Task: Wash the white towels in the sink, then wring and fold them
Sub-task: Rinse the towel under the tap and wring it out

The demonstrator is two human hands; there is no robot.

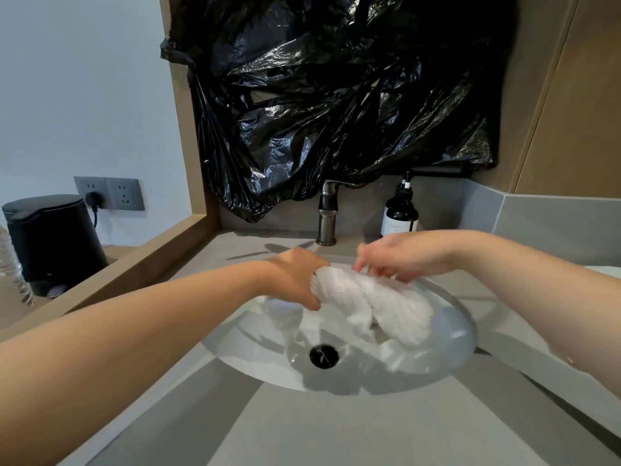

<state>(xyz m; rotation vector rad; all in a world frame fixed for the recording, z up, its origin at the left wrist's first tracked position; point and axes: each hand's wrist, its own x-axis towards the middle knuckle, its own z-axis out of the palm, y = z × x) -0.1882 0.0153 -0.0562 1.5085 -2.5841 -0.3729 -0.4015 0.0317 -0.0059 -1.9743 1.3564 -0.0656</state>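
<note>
The white towel (376, 307) is held twisted over the sink (248, 351), just behind the drain (324, 355), with its long axis running left to right. The left hand (295, 280) is curled round its left end. The right hand (393, 257) pinches the opposite end (fingers partly blurred). Both hands are equally near the towel. The step appears to be wringing. The faucet (327, 213) stands behind the drain, and open surface lies in front of it.

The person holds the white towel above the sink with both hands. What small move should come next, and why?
Probably twist the towel harder, hands turning opposite ways. The left hand grips one end, the right hand holds the other; the towel hangs rolled over the sink and water seems to run from it toward the drain, so it looks wet.
</note>
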